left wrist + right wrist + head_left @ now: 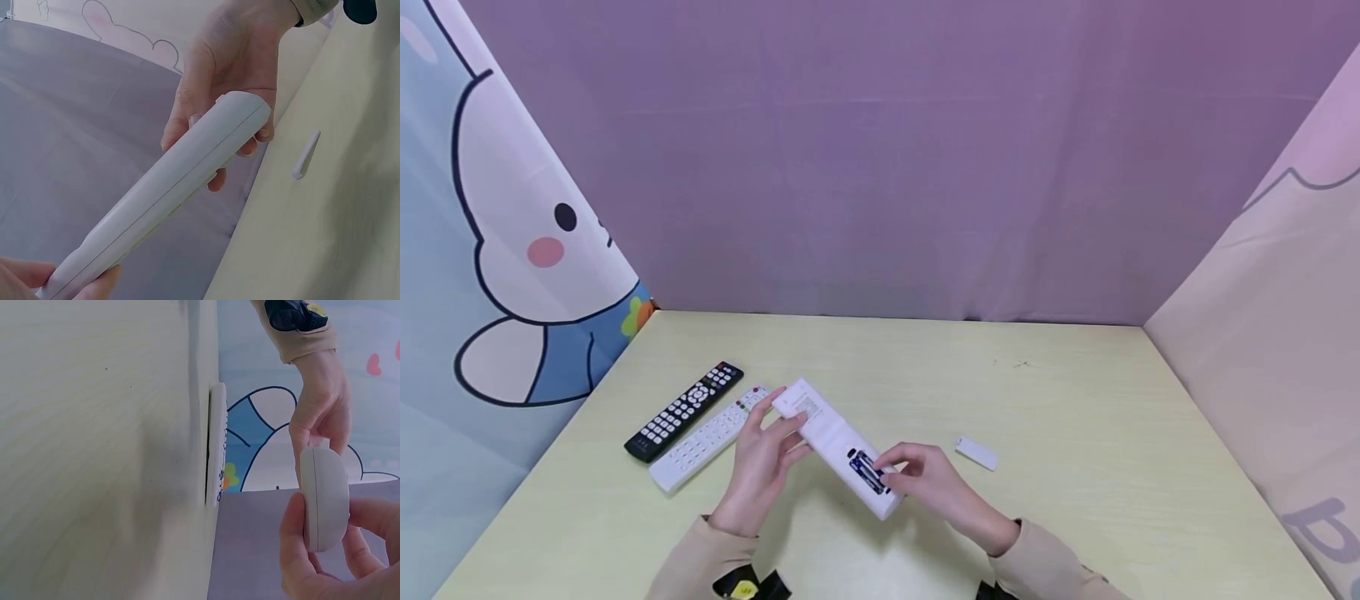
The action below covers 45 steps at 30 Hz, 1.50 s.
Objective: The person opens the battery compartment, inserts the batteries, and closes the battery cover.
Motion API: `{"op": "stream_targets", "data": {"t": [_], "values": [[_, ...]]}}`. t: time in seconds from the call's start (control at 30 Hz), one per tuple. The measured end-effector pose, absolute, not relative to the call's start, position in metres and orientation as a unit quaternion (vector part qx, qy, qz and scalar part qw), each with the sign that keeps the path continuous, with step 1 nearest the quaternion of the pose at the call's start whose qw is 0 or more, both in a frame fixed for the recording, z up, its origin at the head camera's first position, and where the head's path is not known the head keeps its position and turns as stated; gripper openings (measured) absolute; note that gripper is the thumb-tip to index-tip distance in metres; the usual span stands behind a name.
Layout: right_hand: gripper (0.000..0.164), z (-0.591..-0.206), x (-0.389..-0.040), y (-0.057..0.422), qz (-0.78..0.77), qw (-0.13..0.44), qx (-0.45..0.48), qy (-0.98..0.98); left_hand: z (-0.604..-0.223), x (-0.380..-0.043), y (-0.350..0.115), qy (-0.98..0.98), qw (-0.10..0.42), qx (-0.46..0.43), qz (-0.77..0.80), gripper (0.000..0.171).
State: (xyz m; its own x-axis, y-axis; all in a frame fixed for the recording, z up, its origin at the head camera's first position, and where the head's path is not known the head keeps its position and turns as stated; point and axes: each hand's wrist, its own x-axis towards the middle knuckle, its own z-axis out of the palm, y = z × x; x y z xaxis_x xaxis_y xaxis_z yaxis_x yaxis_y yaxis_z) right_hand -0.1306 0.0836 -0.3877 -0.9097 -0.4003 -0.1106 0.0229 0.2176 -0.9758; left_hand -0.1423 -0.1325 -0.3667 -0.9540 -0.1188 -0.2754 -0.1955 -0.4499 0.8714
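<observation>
A white remote control (831,433) is held back side up, tilted above the table. My left hand (756,471) grips its far left end, thumb on the back. Its open battery compartment (854,463) shows dark blue batteries (868,472). At the compartment end is my right hand (928,479), thumb and index finger over the batteries. In the right wrist view its fingers and thumb pinch that end of the remote (322,500). The left wrist view shows the remote's side seam, and the batteries are hidden there. A small white battery cover (976,452) lies right of my right hand.
Left of my left hand, a black remote (685,411) and a second white remote (703,446) lie side by side, buttons up. The pale wooden table (1075,417) meets a purple cloth (880,167) at the back and printed cloths at both sides.
</observation>
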Motion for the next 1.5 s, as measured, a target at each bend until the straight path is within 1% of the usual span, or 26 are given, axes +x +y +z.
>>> {"op": "stream_targets", "data": {"t": [0.33,0.57,0.8,0.97,1.3,1.5], "values": [[0.023,-0.389,-0.137,0.094,-0.62,0.207,-0.16,0.74,-0.368,-0.142,-0.134,0.515,0.024,-0.159,0.842,0.055],[0.022,-0.388,-0.144,0.106,-0.606,0.21,-0.18,0.746,-0.368,-0.142,-0.137,0.518,0.025,-0.159,0.84,0.056],[0.022,-0.391,-0.155,0.125,-0.555,0.186,-0.204,0.785,-0.368,-0.142,-0.139,0.521,0.025,-0.162,0.838,0.057],[0.02,-0.395,-0.164,0.14,-0.499,0.153,-0.228,0.822,-0.369,-0.141,-0.141,0.522,0.026,-0.166,0.836,0.057],[0.017,-0.397,-0.174,0.16,-0.41,0.098,-0.242,0.874,-0.371,-0.141,-0.145,0.522,0.032,-0.171,0.835,0.056],[0.018,-0.4,-0.178,0.169,-0.365,0.074,-0.239,0.897,-0.374,-0.14,-0.15,0.531,0.03,-0.172,0.829,0.06]]}}
